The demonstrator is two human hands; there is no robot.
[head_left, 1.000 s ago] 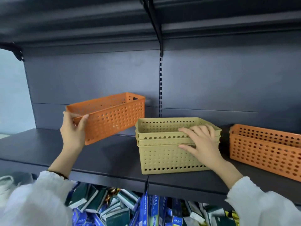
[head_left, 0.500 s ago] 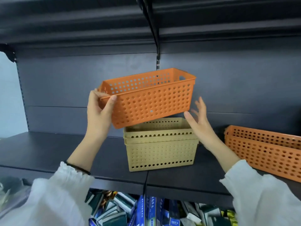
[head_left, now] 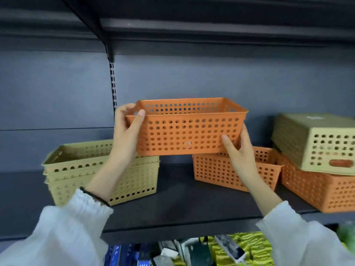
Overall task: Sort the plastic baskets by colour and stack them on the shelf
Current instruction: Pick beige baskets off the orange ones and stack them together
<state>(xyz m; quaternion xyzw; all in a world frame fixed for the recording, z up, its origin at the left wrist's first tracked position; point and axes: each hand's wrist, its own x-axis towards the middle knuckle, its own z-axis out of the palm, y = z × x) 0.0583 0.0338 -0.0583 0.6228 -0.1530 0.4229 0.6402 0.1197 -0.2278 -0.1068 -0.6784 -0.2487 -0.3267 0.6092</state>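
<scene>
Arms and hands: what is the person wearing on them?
Both arms wear loose white sleeves with gathered, ruffled cuffs. A thin dark band circles the left wrist, just above the cuff. The left hand and right hand are bare: no gloves, and no rings that I can see.

An orange perforated basket (head_left: 189, 129) is held level above another orange basket (head_left: 215, 169) on the shelf (head_left: 172, 204).

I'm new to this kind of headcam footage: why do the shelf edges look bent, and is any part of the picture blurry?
Head view: the wide lens bows the shelf lines toward the edges. The held orange basket, gripped by the left hand and right hand, is fairly sharp. The yellow basket stack and the sleeves smear softly. Lighting is even and dim, no glare, with soft shadow beneath the baskets.
</scene>
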